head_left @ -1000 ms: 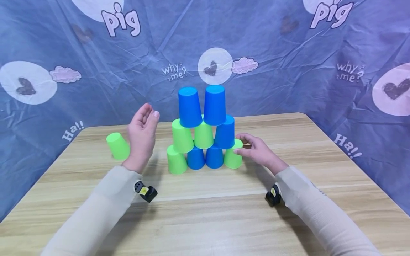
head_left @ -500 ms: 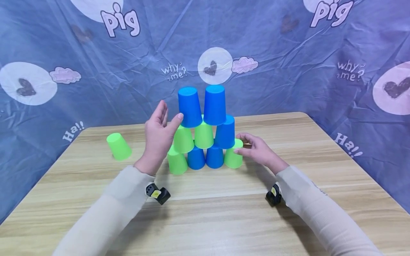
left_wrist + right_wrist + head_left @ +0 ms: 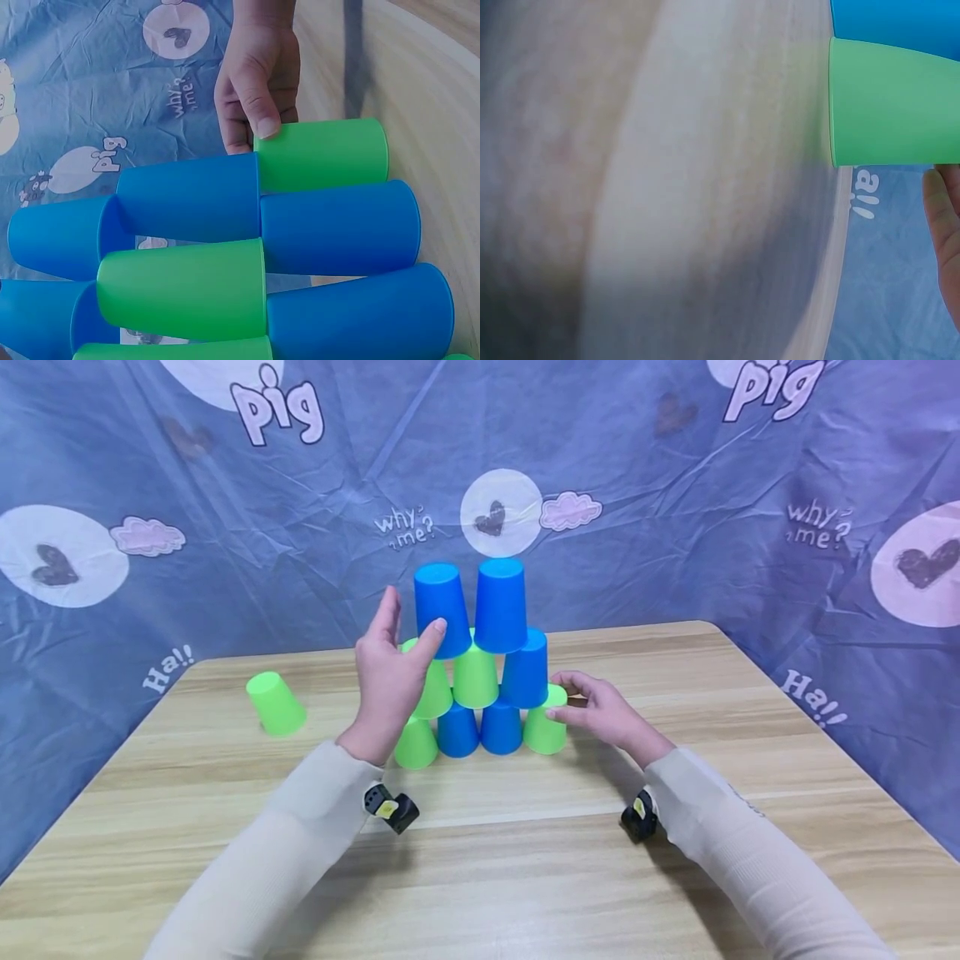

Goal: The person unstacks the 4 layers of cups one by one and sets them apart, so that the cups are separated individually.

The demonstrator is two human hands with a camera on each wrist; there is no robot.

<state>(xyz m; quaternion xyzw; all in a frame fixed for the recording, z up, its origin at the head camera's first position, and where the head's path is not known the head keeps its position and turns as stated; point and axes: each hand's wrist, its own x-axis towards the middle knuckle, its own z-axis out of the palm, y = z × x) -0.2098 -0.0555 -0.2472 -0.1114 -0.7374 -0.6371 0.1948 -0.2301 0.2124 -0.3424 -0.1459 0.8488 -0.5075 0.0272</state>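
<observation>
Blue and green plastic cups stand upside down in a three-level pyramid. The top level has a left blue cup (image 3: 437, 596) and a right blue cup (image 3: 501, 610). My left hand (image 3: 390, 681) is raised at the pyramid's left side, fingers straight and thumb spread. Its thumb overlaps the left top cup and its palm hides part of the green cups (image 3: 435, 689) below. At the bottom right, my right hand (image 3: 603, 714) holds the end green cup (image 3: 546, 735) between thumb in front and fingers behind; the left wrist view shows that thumb on the cup's base edge.
A single green cup (image 3: 276, 703) stands upside down on the wooden table (image 3: 495, 877), left of the pyramid. Behind the table hangs a blue printed cloth (image 3: 645, 568). The middle level has two green cups and a blue cup (image 3: 527, 668) at its right.
My left hand has moved right, from beside the single green cup to the pyramid's upper left, its thumb spreading away from the fingers. The right hand and the cups stay where they were.
</observation>
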